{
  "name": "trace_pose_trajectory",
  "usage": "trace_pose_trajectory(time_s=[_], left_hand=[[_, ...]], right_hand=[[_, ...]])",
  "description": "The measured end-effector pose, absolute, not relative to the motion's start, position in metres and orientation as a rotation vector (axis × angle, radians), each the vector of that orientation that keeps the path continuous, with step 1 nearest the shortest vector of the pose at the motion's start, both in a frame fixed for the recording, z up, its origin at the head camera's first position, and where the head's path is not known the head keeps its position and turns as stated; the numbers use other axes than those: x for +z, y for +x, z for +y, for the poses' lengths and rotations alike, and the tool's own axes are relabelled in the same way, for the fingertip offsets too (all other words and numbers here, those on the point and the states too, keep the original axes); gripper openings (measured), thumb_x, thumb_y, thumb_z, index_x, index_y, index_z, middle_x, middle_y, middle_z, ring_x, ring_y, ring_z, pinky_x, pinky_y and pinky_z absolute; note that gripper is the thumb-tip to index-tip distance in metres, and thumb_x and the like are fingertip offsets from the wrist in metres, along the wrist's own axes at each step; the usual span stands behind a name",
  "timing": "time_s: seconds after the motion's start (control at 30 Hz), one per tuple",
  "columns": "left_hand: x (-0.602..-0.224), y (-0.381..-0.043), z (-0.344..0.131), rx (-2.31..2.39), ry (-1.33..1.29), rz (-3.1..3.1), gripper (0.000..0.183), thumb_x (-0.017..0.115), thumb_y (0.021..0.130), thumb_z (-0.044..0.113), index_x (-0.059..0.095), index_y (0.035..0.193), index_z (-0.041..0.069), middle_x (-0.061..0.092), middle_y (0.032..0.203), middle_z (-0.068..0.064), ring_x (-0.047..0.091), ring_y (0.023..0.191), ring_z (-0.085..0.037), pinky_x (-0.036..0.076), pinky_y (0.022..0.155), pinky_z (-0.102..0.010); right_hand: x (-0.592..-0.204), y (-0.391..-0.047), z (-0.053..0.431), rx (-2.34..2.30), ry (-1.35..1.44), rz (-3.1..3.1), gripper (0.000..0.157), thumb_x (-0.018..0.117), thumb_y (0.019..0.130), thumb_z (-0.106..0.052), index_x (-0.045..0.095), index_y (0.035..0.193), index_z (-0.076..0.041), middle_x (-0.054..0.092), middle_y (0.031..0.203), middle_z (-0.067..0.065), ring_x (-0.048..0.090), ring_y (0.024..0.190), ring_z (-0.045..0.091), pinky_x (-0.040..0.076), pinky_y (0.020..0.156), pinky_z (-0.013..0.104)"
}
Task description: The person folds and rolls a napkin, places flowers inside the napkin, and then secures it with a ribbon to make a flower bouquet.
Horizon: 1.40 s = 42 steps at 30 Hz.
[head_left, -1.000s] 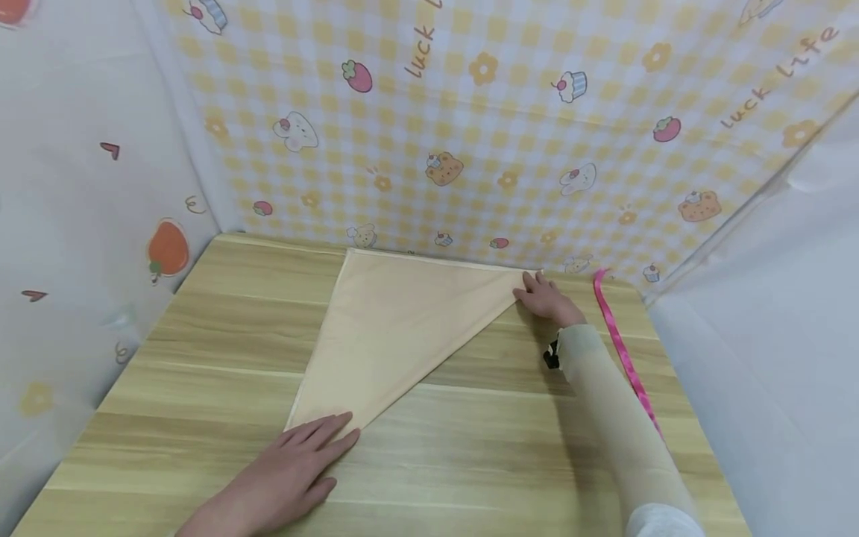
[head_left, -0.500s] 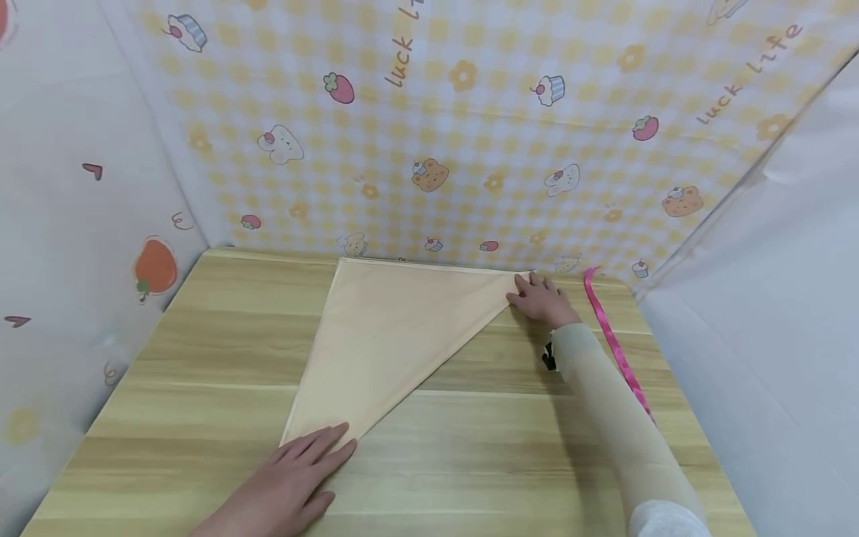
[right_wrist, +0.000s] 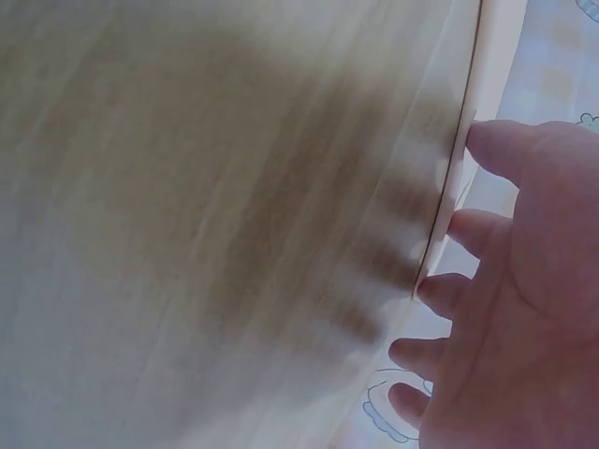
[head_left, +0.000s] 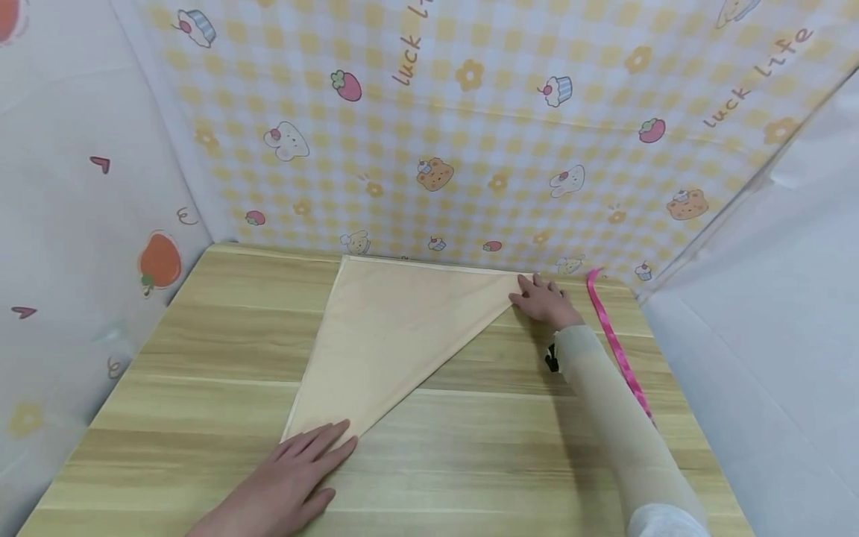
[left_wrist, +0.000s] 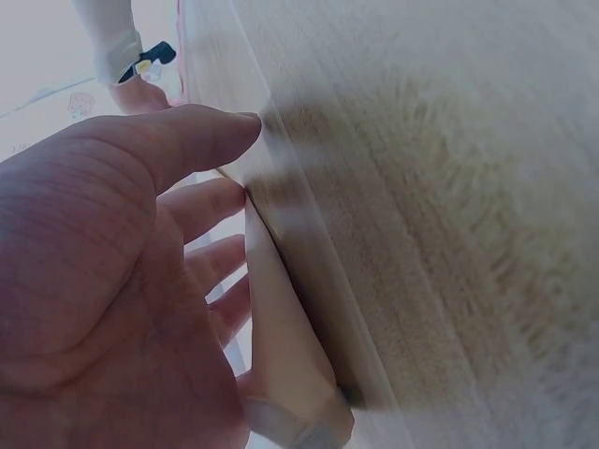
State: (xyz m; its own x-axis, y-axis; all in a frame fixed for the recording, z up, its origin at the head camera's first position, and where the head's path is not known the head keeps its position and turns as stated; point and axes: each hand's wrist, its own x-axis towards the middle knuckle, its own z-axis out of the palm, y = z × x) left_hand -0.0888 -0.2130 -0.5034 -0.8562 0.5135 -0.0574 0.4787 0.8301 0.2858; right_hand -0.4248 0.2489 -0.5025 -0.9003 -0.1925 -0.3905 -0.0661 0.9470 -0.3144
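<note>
A peach-coloured cloth (head_left: 389, 328), folded into a triangle with pale edging, lies flat on the wooden table. My left hand (head_left: 285, 477) rests with spread fingers on its near corner; in the left wrist view that corner of cloth (left_wrist: 281, 346) shows under the fingers. At the far right corner, the fingertips of my right hand (head_left: 545, 302) press on the narrow tip. The right wrist view shows the right hand (right_wrist: 510, 281) with its fingers extended along the cloth's edge. Neither hand curls round anything.
A pink ribbon (head_left: 614, 343) runs along the right side of the wooden table (head_left: 470, 462), partly behind the right forearm. A yellow checked sheet (head_left: 470, 134) rises at the table's back edge. White sheets (head_left: 74, 186) stand to the left and right.
The head view has shifted slightly. Both hands stay at the same corners of the cloth, and the cloth keeps its folded shape.
</note>
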Motion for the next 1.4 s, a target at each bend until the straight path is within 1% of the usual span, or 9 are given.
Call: trace_pose_trajectory(time_s=[0.27, 0.47, 0.77, 0.9, 1.07, 1.17, 1.23, 1.3, 1.4], left_hand=[[-0.505, -0.088, -0.214, 0.382, 0.791, 2.903, 0.063, 0.077, 0.098, 0.033, 0.057, 0.157, 0.022, 0.050, 0.167, -0.003, 0.052, 0.149, -0.029, 0.049, 0.113, -0.054], [-0.506, -0.085, -0.216, 0.378, 0.805, 2.920, 0.063, 0.077, 0.098, 0.032, 0.057, 0.157, 0.021, 0.049, 0.167, -0.003, 0.052, 0.149, -0.030, 0.048, 0.113, -0.054], [-0.507, -0.078, -0.221, 0.374, 0.765, 2.885, 0.060, 0.074, 0.100, 0.037, 0.058, 0.155, 0.021, 0.051, 0.165, -0.003, 0.053, 0.147, -0.029, 0.050, 0.111, -0.055], [-0.508, -0.072, -0.226, 0.293, 0.766, 2.922, 0.058, 0.075, 0.099, 0.037, 0.062, 0.152, 0.019, 0.057, 0.159, -0.002, 0.058, 0.138, -0.026, 0.054, 0.105, -0.052], [-0.510, -0.066, -0.233, 0.192, 0.861, 3.018, 0.056, 0.080, 0.094, 0.039, 0.067, 0.143, 0.013, 0.064, 0.143, -0.004, 0.063, 0.119, -0.025, 0.057, 0.097, -0.044], [-0.509, -0.063, -0.235, 0.192, 0.887, 3.049, 0.056, 0.083, 0.090, 0.038, 0.069, 0.137, 0.011, 0.063, 0.132, -0.002, 0.061, 0.106, -0.021, 0.057, 0.085, -0.037], [-0.508, -0.060, -0.237, 0.208, 0.888, 3.064, 0.054, 0.084, 0.088, 0.036, 0.069, 0.133, 0.010, 0.062, 0.125, 0.001, 0.058, 0.099, -0.018, 0.056, 0.078, -0.033], [-0.507, -0.059, -0.237, 0.218, 0.870, 3.055, 0.052, 0.085, 0.087, 0.035, 0.069, 0.129, 0.010, 0.061, 0.120, 0.002, 0.056, 0.095, -0.017, 0.055, 0.075, -0.032], [-0.505, -0.056, -0.238, 0.218, 0.841, 3.050, 0.048, 0.085, 0.087, 0.035, 0.070, 0.125, 0.010, 0.060, 0.114, 0.004, 0.055, 0.092, -0.016, 0.055, 0.076, -0.032]], right_hand=[[-0.498, -0.428, 0.251, -0.475, -0.203, 2.641, 0.082, 0.034, 0.110, -0.066, 0.012, 0.175, -0.021, -0.003, 0.179, 0.026, -0.001, 0.159, 0.065, -0.004, 0.123, 0.082], [-0.515, -0.435, 0.259, -0.474, -0.201, 2.622, 0.085, 0.032, 0.108, -0.072, 0.007, 0.175, -0.026, -0.010, 0.179, 0.022, -0.006, 0.160, 0.062, -0.005, 0.120, 0.085], [-0.523, -0.439, 0.265, -0.501, -0.202, 2.622, 0.091, 0.033, 0.104, -0.079, 0.007, 0.175, -0.028, -0.008, 0.180, 0.020, -0.004, 0.161, 0.060, -0.004, 0.120, 0.085], [-0.530, -0.445, 0.270, -0.496, -0.199, 2.612, 0.095, 0.032, 0.101, -0.083, 0.005, 0.174, -0.028, -0.011, 0.180, 0.018, -0.007, 0.162, 0.058, -0.006, 0.120, 0.085], [-0.525, -0.442, 0.269, -0.479, -0.189, 2.602, 0.094, 0.031, 0.103, -0.082, 0.004, 0.174, -0.027, -0.012, 0.180, 0.018, -0.008, 0.162, 0.057, -0.006, 0.120, 0.085], [-0.519, -0.438, 0.265, -0.471, -0.181, 2.604, 0.089, 0.031, 0.105, -0.077, 0.005, 0.175, -0.028, -0.011, 0.181, 0.017, -0.006, 0.163, 0.056, -0.004, 0.121, 0.084], [-0.517, -0.437, 0.264, -0.470, -0.189, 2.600, 0.089, 0.031, 0.106, -0.076, 0.004, 0.175, -0.026, -0.012, 0.180, 0.017, -0.007, 0.163, 0.056, -0.005, 0.120, 0.085], [-0.522, -0.441, 0.266, -0.469, -0.189, 2.600, 0.092, 0.031, 0.104, -0.079, 0.003, 0.174, -0.026, -0.013, 0.180, 0.017, -0.008, 0.163, 0.056, -0.005, 0.120, 0.086], [-0.532, -0.447, 0.271, -0.468, -0.193, 2.596, 0.101, 0.030, 0.099, -0.087, 0.002, 0.174, -0.026, -0.014, 0.180, 0.018, -0.009, 0.163, 0.056, -0.006, 0.119, 0.086]])
